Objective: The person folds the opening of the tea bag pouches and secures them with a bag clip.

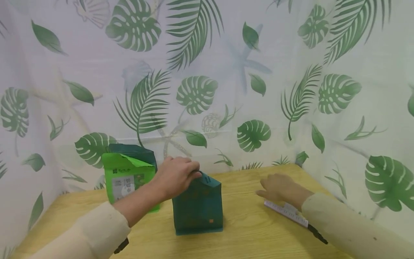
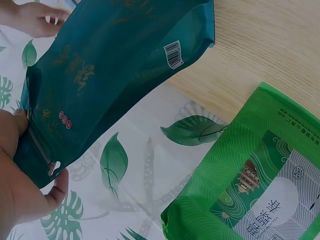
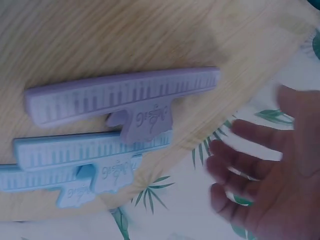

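My left hand (image 1: 177, 175) grips the folded top of a dark teal pouch (image 1: 198, 208) that stands upright in the middle of the wooden table (image 1: 245, 233). The left wrist view shows that teal pouch (image 2: 110, 75) close up, held at its top edge by the left hand (image 2: 20, 185). My right hand (image 1: 278, 187) hovers flat and open over the table to the right, just above a purple bag clip (image 1: 286, 212). In the right wrist view the right hand (image 3: 265, 175) is spread beside the purple clip (image 3: 125, 100), which lies next to blue clips (image 3: 75, 160).
A bright green pouch (image 1: 129, 180) stands behind and left of the teal one, with another dark pouch (image 1: 136, 151) behind it. The green pouch (image 2: 255, 190) fills the left wrist view's lower right. A leaf-print curtain (image 1: 226, 90) closes off the table's back and sides.
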### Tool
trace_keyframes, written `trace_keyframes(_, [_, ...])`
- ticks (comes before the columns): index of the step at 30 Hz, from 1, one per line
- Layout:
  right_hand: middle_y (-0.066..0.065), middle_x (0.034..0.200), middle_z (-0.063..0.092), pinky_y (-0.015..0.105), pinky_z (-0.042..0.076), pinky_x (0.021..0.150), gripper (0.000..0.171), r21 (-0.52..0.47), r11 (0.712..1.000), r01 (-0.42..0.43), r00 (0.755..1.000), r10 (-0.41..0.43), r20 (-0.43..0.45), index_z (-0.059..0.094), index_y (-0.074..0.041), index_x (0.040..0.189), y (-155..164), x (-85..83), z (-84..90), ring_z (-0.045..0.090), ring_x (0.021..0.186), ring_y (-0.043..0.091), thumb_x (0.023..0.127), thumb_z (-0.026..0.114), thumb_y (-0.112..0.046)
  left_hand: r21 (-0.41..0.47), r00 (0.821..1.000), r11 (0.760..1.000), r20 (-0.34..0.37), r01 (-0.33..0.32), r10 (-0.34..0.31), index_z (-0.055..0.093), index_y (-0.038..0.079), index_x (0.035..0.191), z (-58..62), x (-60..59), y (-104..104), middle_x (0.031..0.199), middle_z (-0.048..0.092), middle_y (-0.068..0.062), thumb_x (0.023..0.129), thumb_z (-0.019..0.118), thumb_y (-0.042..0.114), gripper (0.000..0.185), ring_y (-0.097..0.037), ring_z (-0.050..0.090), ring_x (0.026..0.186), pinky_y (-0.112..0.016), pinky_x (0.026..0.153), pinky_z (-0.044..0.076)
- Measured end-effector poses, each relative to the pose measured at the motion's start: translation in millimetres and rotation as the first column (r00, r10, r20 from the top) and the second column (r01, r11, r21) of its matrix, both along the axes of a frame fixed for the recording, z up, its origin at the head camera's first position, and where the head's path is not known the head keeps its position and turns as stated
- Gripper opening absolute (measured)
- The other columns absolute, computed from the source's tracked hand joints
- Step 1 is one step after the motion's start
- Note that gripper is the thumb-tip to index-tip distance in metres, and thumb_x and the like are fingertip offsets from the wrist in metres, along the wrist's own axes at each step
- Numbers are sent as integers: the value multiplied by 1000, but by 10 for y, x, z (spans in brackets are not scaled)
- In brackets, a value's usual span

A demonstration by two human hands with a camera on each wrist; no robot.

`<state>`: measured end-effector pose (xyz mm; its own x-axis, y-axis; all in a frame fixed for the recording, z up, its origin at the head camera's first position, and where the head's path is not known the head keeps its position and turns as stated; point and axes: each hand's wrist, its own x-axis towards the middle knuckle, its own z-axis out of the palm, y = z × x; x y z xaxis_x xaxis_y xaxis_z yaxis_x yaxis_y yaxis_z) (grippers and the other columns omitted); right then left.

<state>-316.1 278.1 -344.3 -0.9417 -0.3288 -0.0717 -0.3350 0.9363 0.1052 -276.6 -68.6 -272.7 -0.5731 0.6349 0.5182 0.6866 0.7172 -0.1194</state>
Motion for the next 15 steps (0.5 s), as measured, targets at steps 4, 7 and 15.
trace_keyframes(4, [9,89,67,52,55,79,44,114,991,75,990,-87,108,66,-5,93,124,85,-11,63,80,27,77,84,-42,-9,1000,1000,14,-14,14,48,19,73,2,-5,20,62,40,7,97,65,31,31,-11,41,57,-28,58,23])
trace_keyframes(7, [3,79,61,48,55,77,43,151,985,88,982,-110,151,61,-7,82,167,143,0,57,74,21,66,93,-30,-7,1000,1000,17,-18,18,50,19,74,14,-7,45,63,42,7,97,65,31,31,-11,44,58,-28,58,25])
trace_keyframes(15, [6,77,55,44,54,73,35,131,989,62,983,-83,166,56,-6,78,174,185,-61,52,72,23,66,88,-5,-11,1000,1000,1,-22,22,52,18,73,6,7,83,62,45,7,96,68,31,30,-11,48,58,-28,54,29])
